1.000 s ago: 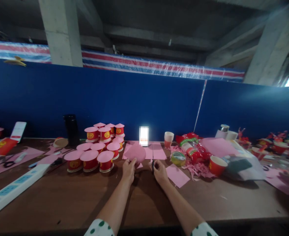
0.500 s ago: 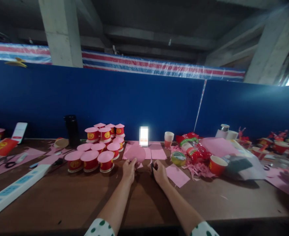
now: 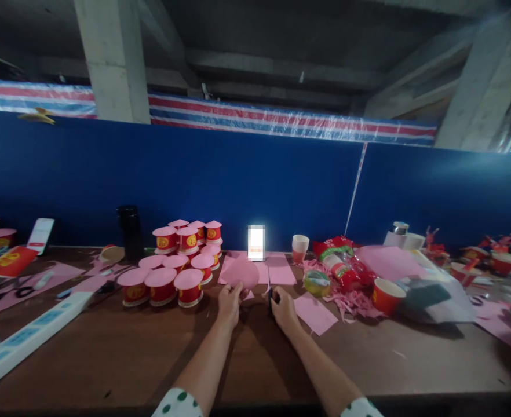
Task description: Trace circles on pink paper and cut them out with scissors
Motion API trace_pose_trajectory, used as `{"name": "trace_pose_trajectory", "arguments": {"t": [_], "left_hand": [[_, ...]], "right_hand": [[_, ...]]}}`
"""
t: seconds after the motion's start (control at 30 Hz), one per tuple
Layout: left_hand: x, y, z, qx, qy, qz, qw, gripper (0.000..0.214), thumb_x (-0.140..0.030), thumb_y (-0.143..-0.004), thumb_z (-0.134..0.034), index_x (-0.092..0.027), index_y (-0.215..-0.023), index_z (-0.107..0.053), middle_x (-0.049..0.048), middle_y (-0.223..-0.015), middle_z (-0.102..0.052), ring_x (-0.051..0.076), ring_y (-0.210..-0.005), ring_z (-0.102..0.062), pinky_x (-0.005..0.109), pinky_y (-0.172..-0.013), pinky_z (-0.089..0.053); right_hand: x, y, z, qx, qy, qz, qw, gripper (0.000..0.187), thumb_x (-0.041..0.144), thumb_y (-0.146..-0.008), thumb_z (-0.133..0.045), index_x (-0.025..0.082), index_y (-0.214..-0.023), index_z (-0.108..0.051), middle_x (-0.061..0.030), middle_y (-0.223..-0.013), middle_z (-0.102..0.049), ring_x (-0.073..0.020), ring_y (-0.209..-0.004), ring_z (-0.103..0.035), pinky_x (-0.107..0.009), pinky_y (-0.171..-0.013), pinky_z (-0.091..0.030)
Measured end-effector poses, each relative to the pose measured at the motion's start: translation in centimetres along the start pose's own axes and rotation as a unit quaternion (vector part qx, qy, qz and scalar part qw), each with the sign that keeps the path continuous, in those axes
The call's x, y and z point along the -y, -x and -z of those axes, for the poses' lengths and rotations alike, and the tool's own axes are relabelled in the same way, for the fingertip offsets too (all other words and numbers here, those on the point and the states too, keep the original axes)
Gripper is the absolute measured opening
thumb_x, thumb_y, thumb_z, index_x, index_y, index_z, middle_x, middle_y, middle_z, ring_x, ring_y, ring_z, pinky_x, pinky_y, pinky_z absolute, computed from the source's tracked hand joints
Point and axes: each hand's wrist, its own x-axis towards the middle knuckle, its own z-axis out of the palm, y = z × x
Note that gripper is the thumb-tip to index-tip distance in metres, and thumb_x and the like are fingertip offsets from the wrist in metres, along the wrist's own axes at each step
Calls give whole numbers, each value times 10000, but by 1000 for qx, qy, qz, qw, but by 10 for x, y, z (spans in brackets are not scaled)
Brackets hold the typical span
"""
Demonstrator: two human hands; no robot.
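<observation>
My left hand (image 3: 230,302) pinches a round pink paper piece (image 3: 243,273) and holds it up just above the brown table (image 3: 129,347). My right hand (image 3: 284,306) is closed around dark-handled scissors (image 3: 270,296), whose tip points toward the pink piece. Both hands sit close together at the table's middle. Pink paper sheets (image 3: 277,269) lie flat right behind them.
Several red cups with pink tops (image 3: 172,272) stand left of my hands. A lit phone (image 3: 256,242) leans on the blue partition (image 3: 194,179). A white power strip (image 3: 21,341) lies at left. A tape roll (image 3: 317,281), red packets (image 3: 340,263), a red cup (image 3: 386,295) and pink scraps crowd the right.
The scissors, upright a second ago, have tilted down toward the pink piece. My hands have drawn slightly closer together. The view has shifted a little.
</observation>
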Motion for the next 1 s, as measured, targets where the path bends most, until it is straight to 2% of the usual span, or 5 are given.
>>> {"name": "trace_pose_trajectory", "arguments": {"t": [0.23, 0.47, 1.0], "left_hand": [[-2, 3, -2, 2, -5, -12, 1000, 301, -215, -509, -755, -129, -623, -490, -25, -634, -550, 71, -556, -559, 229, -599, -511], [-3, 4, -2, 3, -6, -12, 1000, 291, -213, -509, -754, -126, -608, -495, -20, -638, -547, 78, -579, -563, 230, -603, -510], [-3, 4, -2, 1, -6, -10, 1000, 316, -221, -503, -757, -136, -579, -462, -26, -639, -541, 75, -569, -557, 245, -617, -518]], "right_hand": [[-4, 0, -1, -24, -20, 10, 999, 290, 377, -703, -522, 219, -547, -335, 47, -482, -430, -121, -479, -386, -224, -471, -287], [-6, 0, -2, -22, -49, 26, 998, 204, 302, -694, -514, 212, -564, -385, 24, -526, -520, -124, -485, -437, -217, -460, -313], [-2, 1, -1, -21, -71, 10, 997, 161, 234, -661, -495, 218, -582, -357, 36, -531, -500, -123, -488, -456, -209, -462, -338]]}}
